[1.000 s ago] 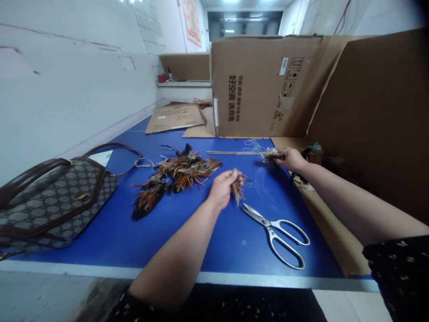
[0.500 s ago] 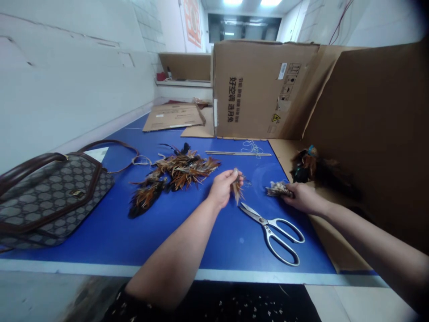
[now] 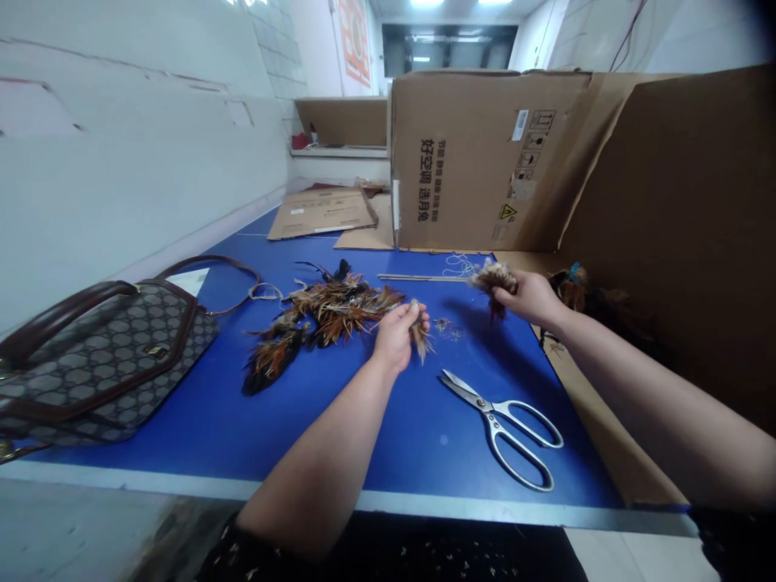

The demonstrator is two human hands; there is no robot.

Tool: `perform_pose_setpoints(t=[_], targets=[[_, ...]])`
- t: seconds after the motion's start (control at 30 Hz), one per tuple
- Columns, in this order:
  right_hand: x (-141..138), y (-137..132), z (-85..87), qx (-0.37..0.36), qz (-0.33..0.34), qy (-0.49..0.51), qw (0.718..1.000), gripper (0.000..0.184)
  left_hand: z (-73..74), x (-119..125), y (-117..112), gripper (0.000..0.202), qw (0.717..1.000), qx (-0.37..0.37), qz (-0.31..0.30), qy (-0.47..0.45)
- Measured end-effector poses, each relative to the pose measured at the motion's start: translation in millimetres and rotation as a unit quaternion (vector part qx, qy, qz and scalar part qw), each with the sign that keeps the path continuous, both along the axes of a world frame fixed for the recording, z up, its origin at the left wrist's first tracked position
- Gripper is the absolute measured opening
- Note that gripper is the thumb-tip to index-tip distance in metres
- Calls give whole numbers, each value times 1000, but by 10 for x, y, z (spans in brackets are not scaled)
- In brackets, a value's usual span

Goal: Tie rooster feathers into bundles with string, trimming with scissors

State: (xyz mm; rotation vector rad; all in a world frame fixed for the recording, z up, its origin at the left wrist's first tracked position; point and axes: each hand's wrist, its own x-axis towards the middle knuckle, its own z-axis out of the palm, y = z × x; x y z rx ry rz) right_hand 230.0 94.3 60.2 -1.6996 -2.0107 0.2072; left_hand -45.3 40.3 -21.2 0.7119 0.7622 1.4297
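My left hand (image 3: pixel 397 335) pinches a small tuft of brown feathers (image 3: pixel 419 339), its tips hanging down over the blue table (image 3: pixel 388 428). To the right, my right hand (image 3: pixel 533 301) is closed on a thicker feather bundle (image 3: pixel 494 279), pale and fluffy at one end and dark below, raised above the table. Scissors (image 3: pixel 485 404) with metal handles lie between my forearms, blades slightly parted. Left of my left hand spreads a pile of orange-brown and black feathers (image 3: pixel 339 307). Small bits of fluff (image 3: pixel 447 327) lie between my hands.
A patterned handbag (image 3: pixel 121 356) stands at the left. Thin sticks (image 3: pixel 418 278) and loose pale string (image 3: pixel 459 265) lie at the back. A large cardboard box (image 3: pixel 466 194) walls the far side, its brown panel (image 3: pixel 685 202) the right. More dark feathers (image 3: pixel 606 303) rest beside that panel.
My right hand has lifted the feather bundle up and slightly left, away from the tabletop. My left hand keeps its pinch on the small tuft. The view has shifted slightly.
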Motion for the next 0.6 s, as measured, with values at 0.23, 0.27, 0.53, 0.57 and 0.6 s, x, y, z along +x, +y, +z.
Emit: perform_pose_setpoints(t=[0.23, 0.27, 0.53, 0.57, 0.6], targets=[[97, 472, -155, -128, -89, -228, 961, 30, -55, -39, 61, 45, 1000, -15, 27, 6], [36, 488, -230, -138, -83, -229, 960, 29, -65, -45, 66, 46, 999, -15, 29, 7], [-355, 311, -441, -136, 44, -200, 969, 22, -124, -30, 88, 47, 999, -14, 12, 26], [-336, 307, -391, -132, 45, -199, 970, 22, -120, -28, 86, 47, 1000, -14, 10, 25], [-298, 319, -329, -125, 38, -198, 971, 22, -111, -28, 82, 47, 1000, -13, 7, 24]])
